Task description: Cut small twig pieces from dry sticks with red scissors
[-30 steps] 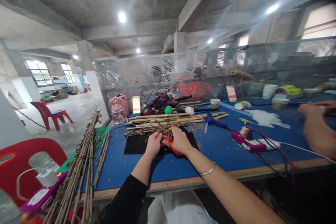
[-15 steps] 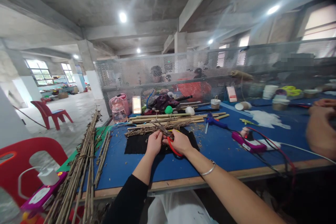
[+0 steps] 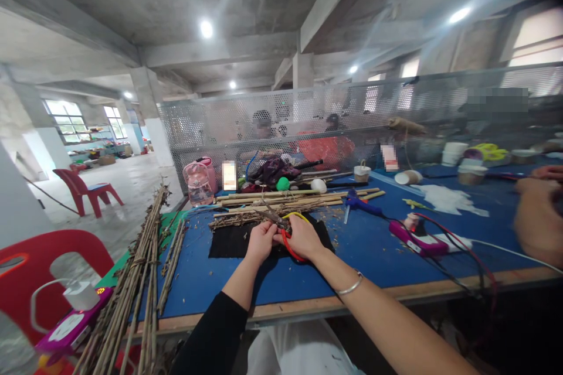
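Observation:
My right hand is wrapped round scissors with red and yellow handles, whose blades point up and left. Close beside it, my left hand has its fingers pinched together near the blades; what they hold is too small to make out. Both hands are over a black cloth on the blue table. Just beyond them lies a bundle of thin dry twigs, with longer pale sticks behind it.
Long dry stalks lean over the table's left end. A blue glue gun and a purple power strip lie to the right. Another person's arm rests at the far right. A mesh screen stands behind.
The scissors' yellow handle shows more beside my right hand, and the blades have shifted slightly. My left hand has moved slightly right.

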Available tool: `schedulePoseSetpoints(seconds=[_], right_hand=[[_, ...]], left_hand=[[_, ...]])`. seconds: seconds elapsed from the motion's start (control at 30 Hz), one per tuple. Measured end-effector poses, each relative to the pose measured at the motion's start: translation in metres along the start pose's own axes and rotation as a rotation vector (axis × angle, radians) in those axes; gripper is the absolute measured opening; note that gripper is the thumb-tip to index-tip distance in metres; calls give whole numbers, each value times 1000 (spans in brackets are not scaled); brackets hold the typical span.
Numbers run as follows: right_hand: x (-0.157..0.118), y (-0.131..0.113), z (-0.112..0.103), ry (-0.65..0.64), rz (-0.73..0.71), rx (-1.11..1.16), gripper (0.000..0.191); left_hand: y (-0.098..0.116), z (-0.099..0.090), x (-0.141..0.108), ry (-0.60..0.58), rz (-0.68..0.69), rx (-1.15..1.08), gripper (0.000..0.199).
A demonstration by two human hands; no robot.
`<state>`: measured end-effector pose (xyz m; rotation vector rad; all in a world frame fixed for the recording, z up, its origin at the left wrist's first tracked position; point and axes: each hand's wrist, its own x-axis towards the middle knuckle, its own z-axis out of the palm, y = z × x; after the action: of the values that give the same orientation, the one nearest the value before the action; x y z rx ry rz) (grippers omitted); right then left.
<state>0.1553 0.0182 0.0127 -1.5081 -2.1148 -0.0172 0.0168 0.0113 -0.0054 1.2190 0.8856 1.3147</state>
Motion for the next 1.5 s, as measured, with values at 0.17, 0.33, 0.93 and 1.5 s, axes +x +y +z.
schedulePoseSetpoints(seconds=[0.17,0.33,0.93,1.5], right_hand=[[1,1,0,2,-43,4,46],[0,1,0,-54,-12,42,44],[-2,-4,-5,-150,95,34,49],[0,-3,-7,-210,154,8,53]], left_hand=[[5,3,-3,20,17,41,26],[4,2,-3,15,21,44,24],[-4,-4,3,78,41,199,27],[-4,-8,5,40,-10,142,19]])
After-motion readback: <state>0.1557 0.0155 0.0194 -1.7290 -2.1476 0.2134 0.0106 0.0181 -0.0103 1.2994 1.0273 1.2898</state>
